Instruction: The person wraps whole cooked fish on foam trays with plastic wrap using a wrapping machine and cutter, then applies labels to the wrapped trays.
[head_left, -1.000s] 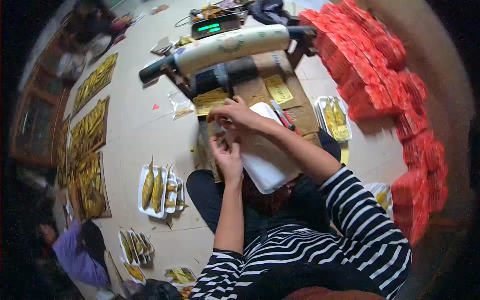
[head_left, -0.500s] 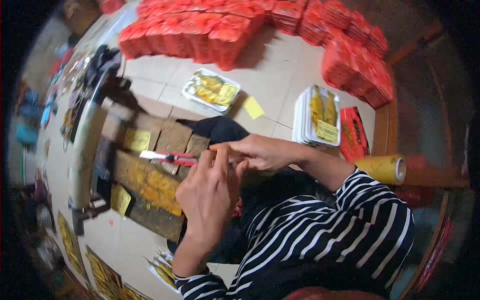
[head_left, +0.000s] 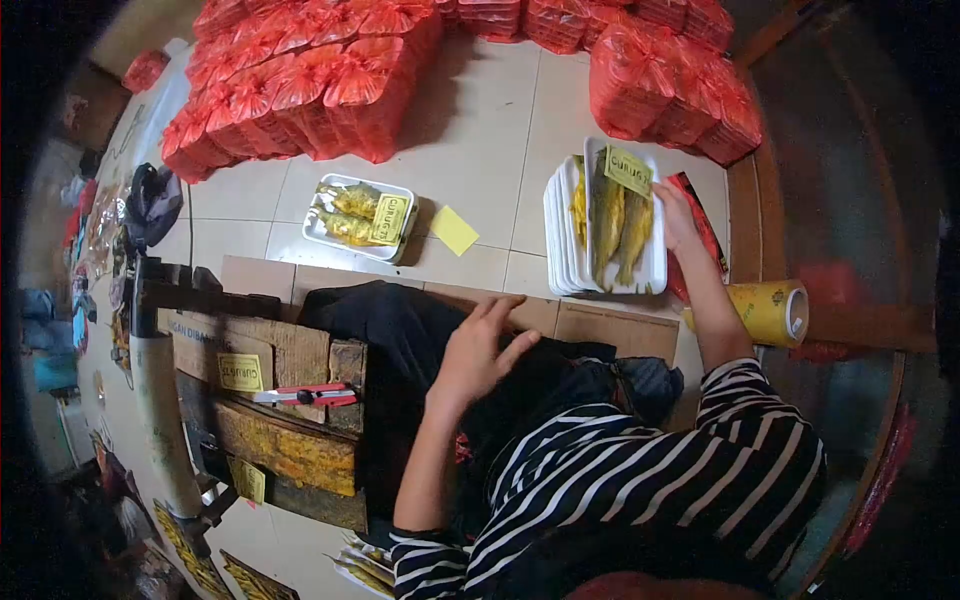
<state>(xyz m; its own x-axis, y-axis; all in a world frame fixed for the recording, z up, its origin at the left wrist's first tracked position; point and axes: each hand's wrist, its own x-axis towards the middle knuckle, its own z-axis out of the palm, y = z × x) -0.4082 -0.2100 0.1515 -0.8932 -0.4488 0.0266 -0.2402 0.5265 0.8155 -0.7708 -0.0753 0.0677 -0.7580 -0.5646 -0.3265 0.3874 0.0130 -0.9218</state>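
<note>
My right hand [head_left: 676, 216] grips the right edge of a white tray [head_left: 655, 262] wrapped in clear film. Yellowish fish [head_left: 622, 215] lie in that tray under a yellow label [head_left: 628, 170]. It is tilted against a stack of similar white trays [head_left: 560, 240]. My left hand [head_left: 480, 350] hovers above my dark-clothed lap, fingers spread and holding nothing. Left of it, a red and white cutter knife [head_left: 310, 395] rests on a stained wooden block [head_left: 290, 440], beside a yellow label [head_left: 240, 373].
Red bagged stacks [head_left: 300, 90] line the far floor, with more red stacks [head_left: 670, 90] at right. A fish tray [head_left: 360, 215] and a yellow paper [head_left: 455, 231] lie ahead. Further right is a yellow film roll [head_left: 765, 312]; a pale cylinder [head_left: 165, 430] stands left.
My hands were together above my lap; now they are apart. My right hand has reached forward and taken hold of a fish tray at the stack. The view has shifted too.
</note>
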